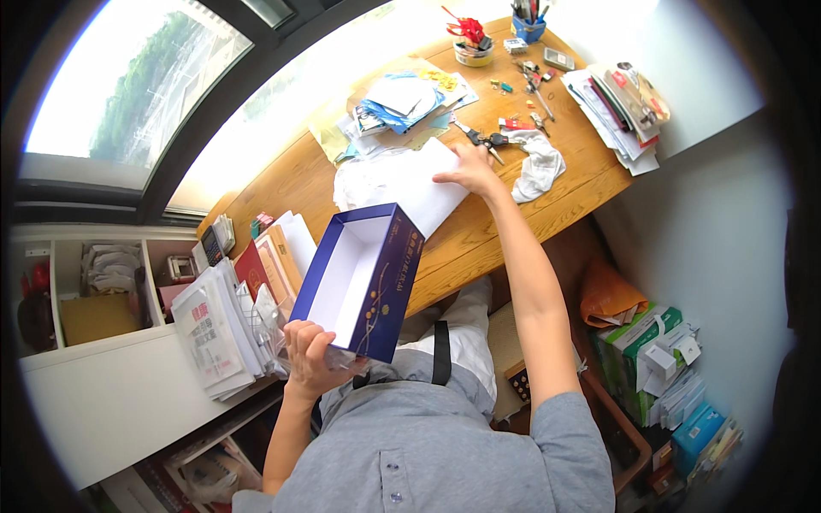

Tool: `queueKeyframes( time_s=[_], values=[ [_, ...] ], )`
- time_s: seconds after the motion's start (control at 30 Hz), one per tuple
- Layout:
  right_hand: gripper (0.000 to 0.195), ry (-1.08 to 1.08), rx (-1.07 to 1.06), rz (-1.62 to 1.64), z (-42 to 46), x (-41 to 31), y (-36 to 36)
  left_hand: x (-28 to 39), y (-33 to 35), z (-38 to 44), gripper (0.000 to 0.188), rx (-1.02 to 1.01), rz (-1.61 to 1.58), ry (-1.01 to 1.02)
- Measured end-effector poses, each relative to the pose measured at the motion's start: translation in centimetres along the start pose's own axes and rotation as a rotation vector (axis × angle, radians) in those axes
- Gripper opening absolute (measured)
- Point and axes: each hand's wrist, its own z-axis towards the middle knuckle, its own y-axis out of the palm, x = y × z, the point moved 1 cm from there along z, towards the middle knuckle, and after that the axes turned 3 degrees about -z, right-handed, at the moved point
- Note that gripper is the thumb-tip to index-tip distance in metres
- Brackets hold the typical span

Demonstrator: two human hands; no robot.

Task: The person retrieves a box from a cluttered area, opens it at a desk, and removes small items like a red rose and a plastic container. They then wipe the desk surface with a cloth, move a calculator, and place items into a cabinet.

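My left hand (314,359) grips the lower end of a dark blue cardboard box (391,288), tilted in front of my waist. The box has no lid on, and its white inside shows bare. Gold print and a floral pattern mark its side. Crinkled clear plastic (340,358) shows beside the left fingers. My right hand (473,170) is over the right edge of a white sheet (417,186) on the wooden table, thumb and fingers spread; whether it pinches the sheet is unclear. Black-handled scissors (478,138) and a crumpled white cloth (539,165) lie close to it.
Papers and blue packets (401,102) are piled near the window. Keys (507,140), a pen cup (528,29), a round tub (473,52) and a paper stack (619,115) occupy the table's far side. Folders (211,333) crowd the left; boxes (635,359) stand on the right.
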Motion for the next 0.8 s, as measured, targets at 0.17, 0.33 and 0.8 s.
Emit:
queueKeyframes(
  time_s=[0.17,0.33,0.8],
  values=[
    [0.045,0.002,0.134,0.923,-14.2,4.9,-4.6,-0.4,1.9,1.4,0.073,-0.007,-0.011,0.130],
    [0.045,0.481,0.827,1.580,-38.3,20.4,-4.2,-0.3,6.3,2.8,0.058,-0.008,-0.214,0.244],
    [0.039,1.977,1.083,1.972,-58.6,26.4,33.9,-2.0,18.0,7.8,0.029,-0.320,-0.050,0.573]
  ],
)
